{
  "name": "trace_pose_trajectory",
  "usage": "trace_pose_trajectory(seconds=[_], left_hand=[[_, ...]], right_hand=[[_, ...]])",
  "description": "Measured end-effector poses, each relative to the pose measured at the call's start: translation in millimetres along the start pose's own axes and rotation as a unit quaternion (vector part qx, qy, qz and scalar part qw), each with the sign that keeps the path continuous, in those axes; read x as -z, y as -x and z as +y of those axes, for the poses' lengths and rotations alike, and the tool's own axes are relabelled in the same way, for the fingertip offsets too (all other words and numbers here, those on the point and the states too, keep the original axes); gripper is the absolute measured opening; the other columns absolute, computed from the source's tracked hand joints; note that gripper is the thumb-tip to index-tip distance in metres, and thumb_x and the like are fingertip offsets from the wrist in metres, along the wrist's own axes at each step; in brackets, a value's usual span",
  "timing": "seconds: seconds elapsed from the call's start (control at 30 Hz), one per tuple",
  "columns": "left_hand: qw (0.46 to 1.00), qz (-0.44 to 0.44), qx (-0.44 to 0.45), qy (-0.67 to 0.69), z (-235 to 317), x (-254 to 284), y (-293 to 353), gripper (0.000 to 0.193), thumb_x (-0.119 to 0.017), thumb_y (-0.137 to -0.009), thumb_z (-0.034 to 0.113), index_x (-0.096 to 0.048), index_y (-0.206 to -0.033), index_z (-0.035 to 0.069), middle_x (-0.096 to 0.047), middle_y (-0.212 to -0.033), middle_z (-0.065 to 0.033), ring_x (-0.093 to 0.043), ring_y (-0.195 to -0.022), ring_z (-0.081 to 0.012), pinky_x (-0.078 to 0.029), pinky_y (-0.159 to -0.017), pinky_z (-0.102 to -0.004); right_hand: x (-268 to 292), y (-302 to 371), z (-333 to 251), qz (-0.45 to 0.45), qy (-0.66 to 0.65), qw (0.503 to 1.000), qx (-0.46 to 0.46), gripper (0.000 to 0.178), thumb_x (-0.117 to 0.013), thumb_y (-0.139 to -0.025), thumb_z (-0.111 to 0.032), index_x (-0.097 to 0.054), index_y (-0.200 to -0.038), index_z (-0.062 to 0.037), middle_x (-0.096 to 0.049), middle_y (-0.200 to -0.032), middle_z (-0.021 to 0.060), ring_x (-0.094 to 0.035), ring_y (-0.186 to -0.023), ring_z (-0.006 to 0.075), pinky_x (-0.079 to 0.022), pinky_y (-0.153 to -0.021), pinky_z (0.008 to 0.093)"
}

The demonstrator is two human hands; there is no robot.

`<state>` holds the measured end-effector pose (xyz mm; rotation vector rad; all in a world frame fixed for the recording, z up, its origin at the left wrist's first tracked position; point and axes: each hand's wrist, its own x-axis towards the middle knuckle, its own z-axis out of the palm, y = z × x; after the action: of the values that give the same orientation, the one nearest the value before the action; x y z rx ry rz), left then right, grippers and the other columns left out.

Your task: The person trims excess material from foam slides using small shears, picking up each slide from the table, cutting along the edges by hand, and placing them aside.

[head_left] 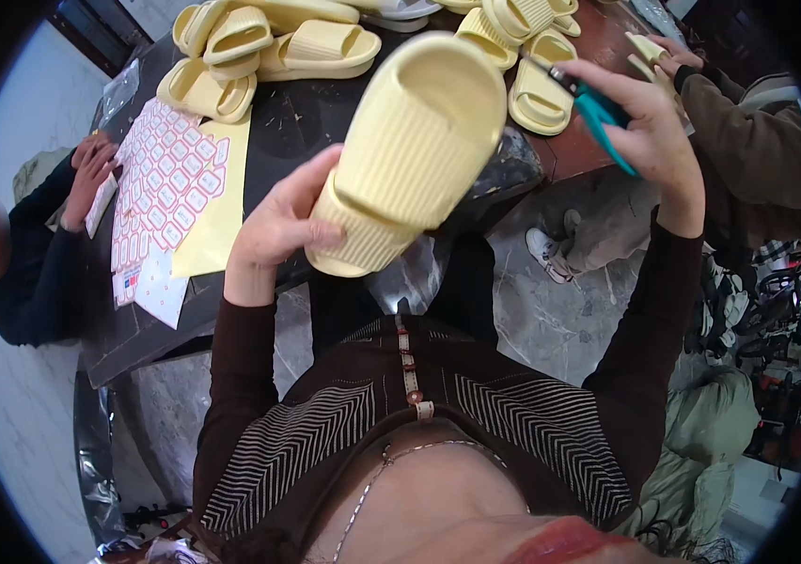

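From where I stand, the person's left hand [280, 224] has one yellow slipper [424, 141] in its grip, thumb pressed on the ribbed lower part, the rest of the slipper slanting up and to the right above the near edge of the dark desk [297, 122]. The right hand [652, 127] has its grip closed round one pair of green-handled snips [600, 120]; the dark tip points left, and I can't tell whether the blades are parted. So there are two hands at work here, one slipper and one tool between them.

More slippers of the same yellow lie on the far side. I count five in the left pile [321, 52], some leaning on others, and at least four in the right group [541, 89], partly cut off by the upper edge of the view. The nearest of that group rests by a reddish-brown surface [574, 155] that meets the dark desk.

On the left, one sheet of red-outlined labels [161, 174] lies partly over one yellow sheet [215, 227], with the labels too many and too small to count. One clear plastic bag [120, 89] sits beyond.

Two co-workers are nearby: one at left in dark sleeves [39, 282], both hands near the labels, and one at right in a brown sleeve [748, 141], holding something pale yellow [643, 47].
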<state>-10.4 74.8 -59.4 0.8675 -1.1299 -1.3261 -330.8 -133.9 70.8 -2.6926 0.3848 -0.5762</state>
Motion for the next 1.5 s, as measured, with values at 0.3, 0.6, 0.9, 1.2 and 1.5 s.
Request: trace_pose_trajectory(seconds=[0.3, 0.6, 0.9, 1.2, 1.5], left_hand=[[0.903, 0.097, 0.028, 0.417, 2, 8, -41, 0.052, -0.058, -0.094, 0.017, -0.038, -0.140, 0.000, -0.047, -0.140, -0.0179, -0.049, -0.127, -0.0305, -0.036, -0.110, -0.0458], [0.871, 0.246, -0.029, 0.425, 11, -12, -49, 0.049, -0.054, -0.097, 0.020, -0.039, -0.139, 0.001, -0.047, -0.140, -0.0160, -0.047, -0.129, -0.0306, -0.032, -0.112, -0.0483], [0.835, 0.279, -0.082, 0.466, 3, -8, -55, 0.051, -0.059, -0.093, 0.010, -0.037, -0.138, 0.003, -0.041, -0.140, -0.0171, -0.039, -0.133, -0.0326, -0.028, -0.113, -0.0544], [0.826, 0.290, -0.129, 0.466, 0, -13, -71, 0.055, -0.061, -0.092, 0.009, -0.033, -0.139, 0.005, -0.037, -0.140, -0.0190, -0.037, -0.133, -0.0352, -0.027, -0.112, -0.0564], [0.886, 0.263, -0.072, 0.376, 0, -7, -66, 0.048, -0.062, -0.091, 0.013, -0.043, -0.133, 0.001, -0.051, -0.133, -0.0195, -0.050, -0.123, -0.0315, -0.038, -0.108, -0.0496]], right_hand=[[-52, 2, 35, 0.124, -0.038, 0.990, -0.060, 0.047, -0.066, -0.080, -0.001, -0.059, -0.126, -0.0052, -0.068, -0.094, 0.0067, -0.059, -0.081, 0.0078, -0.049, -0.075, 0.0248], [-119, 5, 12, 0.138, -0.106, 0.977, -0.126, 0.045, -0.066, -0.077, 0.001, -0.061, -0.122, -0.0055, -0.069, -0.093, 0.0116, -0.063, -0.079, 0.0108, -0.051, -0.073, 0.0271], [-138, 6, -23, 0.179, -0.077, 0.978, -0.076, 0.051, -0.064, -0.076, 0.006, -0.059, -0.125, -0.0074, -0.066, -0.099, 0.0155, -0.066, -0.086, 0.0213, -0.052, -0.077, 0.0312], [-153, -1, -36, 0.243, 0.047, 0.968, -0.044, 0.050, -0.063, -0.077, 0.003, -0.056, -0.124, -0.0095, -0.062, -0.095, 0.0146, -0.063, -0.086, 0.0266, -0.051, -0.072, 0.0383], [-172, 8, 14, 0.246, -0.008, 0.956, -0.161, 0.049, -0.066, -0.076, -0.004, -0.056, -0.125, -0.0061, -0.064, -0.100, 0.0168, -0.064, -0.085, 0.0291, -0.051, -0.072, 0.0373]])
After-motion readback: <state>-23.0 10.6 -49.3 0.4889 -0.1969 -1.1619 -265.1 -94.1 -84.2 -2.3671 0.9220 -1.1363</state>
